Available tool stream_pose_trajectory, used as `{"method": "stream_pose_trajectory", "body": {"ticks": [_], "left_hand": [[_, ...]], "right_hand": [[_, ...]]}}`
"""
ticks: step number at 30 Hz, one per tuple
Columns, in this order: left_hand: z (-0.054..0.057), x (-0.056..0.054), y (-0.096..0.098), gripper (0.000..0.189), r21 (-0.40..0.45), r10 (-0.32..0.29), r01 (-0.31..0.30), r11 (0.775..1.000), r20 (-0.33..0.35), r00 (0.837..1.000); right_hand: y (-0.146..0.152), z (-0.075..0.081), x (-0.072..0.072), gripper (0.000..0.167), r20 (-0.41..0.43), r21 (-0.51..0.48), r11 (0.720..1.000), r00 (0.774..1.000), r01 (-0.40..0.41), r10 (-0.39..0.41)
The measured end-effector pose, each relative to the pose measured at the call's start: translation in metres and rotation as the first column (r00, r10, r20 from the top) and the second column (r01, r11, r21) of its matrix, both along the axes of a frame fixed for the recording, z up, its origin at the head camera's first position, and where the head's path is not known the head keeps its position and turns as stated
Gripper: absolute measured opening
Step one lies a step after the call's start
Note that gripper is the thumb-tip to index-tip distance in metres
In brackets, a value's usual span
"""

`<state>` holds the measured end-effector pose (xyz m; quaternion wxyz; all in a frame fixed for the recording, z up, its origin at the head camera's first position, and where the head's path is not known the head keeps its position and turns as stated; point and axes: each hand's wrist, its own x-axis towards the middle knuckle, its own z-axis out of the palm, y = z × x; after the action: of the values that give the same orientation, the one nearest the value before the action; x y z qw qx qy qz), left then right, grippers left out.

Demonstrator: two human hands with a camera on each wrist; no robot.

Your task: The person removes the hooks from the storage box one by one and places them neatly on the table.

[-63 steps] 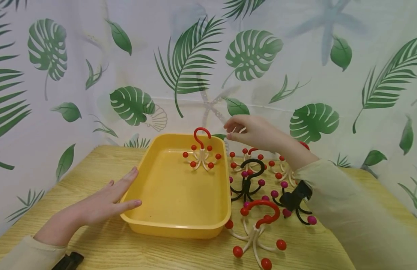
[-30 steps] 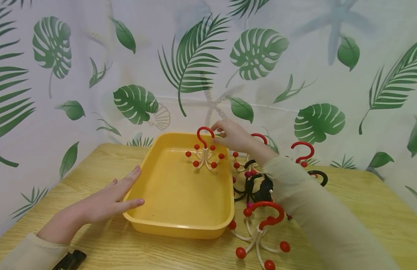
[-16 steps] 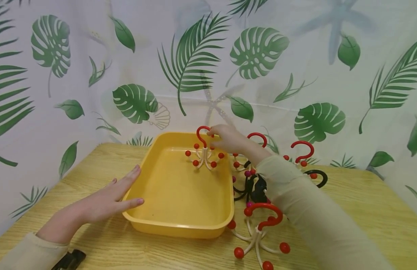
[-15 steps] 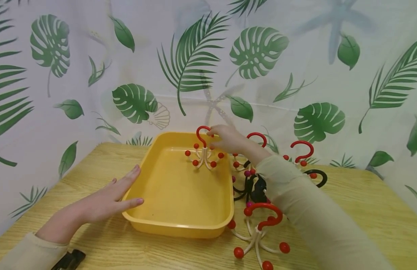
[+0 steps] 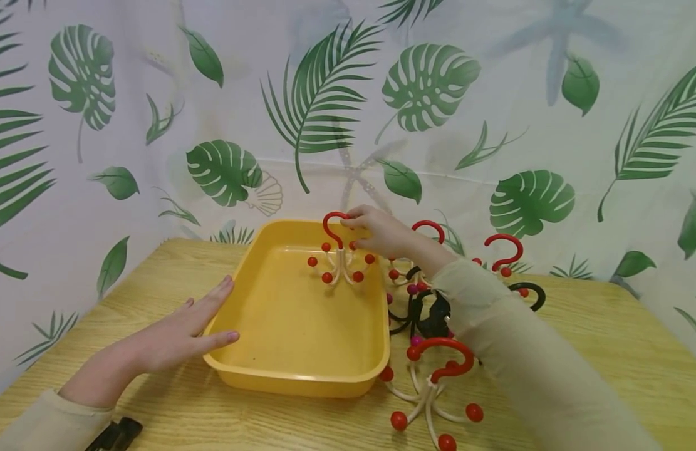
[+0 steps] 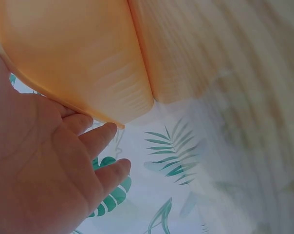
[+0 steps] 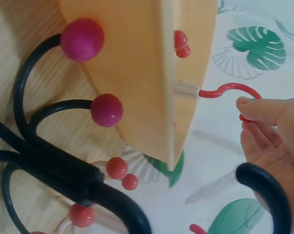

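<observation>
In the head view, a yellow tray [image 5: 297, 378] stands on the table. Inside, near its far right corner, is a white hook hanger [image 5: 341, 266] with curved arms, red balls and a red hook. My right hand [image 5: 378, 232] pinches the end of that red hook, as the right wrist view also shows, with thumb and fingers [image 7: 261, 110] at the hook tip. My left hand [image 5: 178, 335], fingers extended, touches the tray's left rim; in the left wrist view its fingertips lie along the edge of the tray [image 6: 79, 58].
Right of the tray stand several similar hangers: a white-and-red one [image 5: 429, 391] in front, a black one [image 5: 412, 307] with magenta balls, and others showing a red hook [image 5: 508, 250] and a black hook [image 5: 536, 294]. My right forearm partly hides them. A leaf-patterned cloth [image 5: 348, 113] hangs behind.
My right hand has come left and down from above the tray's right corner and taken hold of the red hook. The hanger has shifted slightly. My left hand stays on the rim.
</observation>
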<state>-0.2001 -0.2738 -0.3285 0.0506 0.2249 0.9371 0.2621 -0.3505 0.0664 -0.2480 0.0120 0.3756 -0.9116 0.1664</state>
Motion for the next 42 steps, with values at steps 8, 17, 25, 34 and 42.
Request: {"method": "stream_pose_trajectory", "body": {"ticks": [8,17,25,34,42], "left_hand": [[0.000,0.000,0.000,0.087,-0.005,-0.004,0.004,1.000,-0.008,1.000],[0.001,0.000,0.001,0.087,-0.004,-0.001,0.001,1.000,-0.006,1.000],[0.000,0.000,0.001,0.086,0.000,-0.002,0.002,1.000,-0.008,1.000],[-0.001,0.001,0.001,0.087,0.008,-0.004,0.004,1.000,-0.004,1.000],[0.000,0.000,0.002,0.088,-0.002,0.000,0.000,1.000,-0.005,1.000]], "right_hand": [[0.011,0.018,0.009,0.039,-0.174,-0.149,0.981,0.980,-0.125,0.099],[0.027,0.044,0.027,0.027,-0.321,-0.349,0.906,0.939,-0.240,0.125],[0.047,0.063,0.055,0.027,-0.328,-0.355,0.913,0.941,-0.203,0.082],[0.072,0.083,0.095,0.026,-0.331,-0.518,0.846,0.942,-0.129,-0.059],[0.101,0.086,0.124,0.025,-0.184,-0.495,0.867,0.968,0.058,-0.170]]}}
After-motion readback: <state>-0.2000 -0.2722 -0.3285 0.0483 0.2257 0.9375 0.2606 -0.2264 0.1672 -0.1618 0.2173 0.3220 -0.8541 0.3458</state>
